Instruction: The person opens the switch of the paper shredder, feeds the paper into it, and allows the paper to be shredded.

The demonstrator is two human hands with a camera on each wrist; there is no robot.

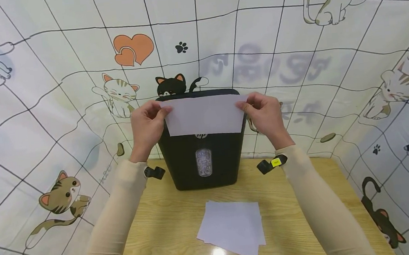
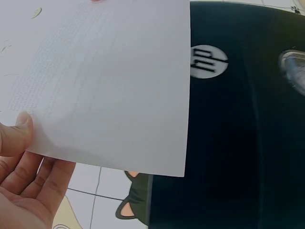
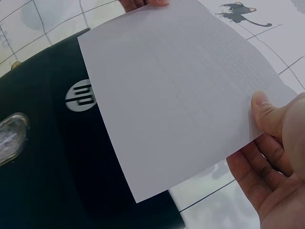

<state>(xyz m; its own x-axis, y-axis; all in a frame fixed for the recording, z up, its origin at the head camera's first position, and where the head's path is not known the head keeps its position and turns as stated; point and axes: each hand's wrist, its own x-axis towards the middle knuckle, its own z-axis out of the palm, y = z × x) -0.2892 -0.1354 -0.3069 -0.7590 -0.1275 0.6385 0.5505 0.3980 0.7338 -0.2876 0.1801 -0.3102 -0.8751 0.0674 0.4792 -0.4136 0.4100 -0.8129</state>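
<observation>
A white sheet of paper (image 1: 205, 115) is stretched between both hands in front of the upper part of a black HP paper shredder (image 1: 185, 162). My left hand (image 1: 147, 122) pinches its left edge between thumb and fingers. On the opposite side my right hand (image 1: 262, 113) pinches the right edge the same way. Faint print shows through the sheet (image 2: 109, 86) in the left wrist view. Part of the round HP logo (image 3: 82, 96) peeks out past the paper's lower edge. The shredder's top opening is hidden behind the sheet.
A small stack of white paper (image 1: 232, 227) lies on the wooden table (image 1: 163, 238) in front of the shredder. A clear window (image 1: 204, 163) on the shredder's front shows shreds inside. Cloth printed with cats (image 1: 254, 28) hangs behind and on both sides.
</observation>
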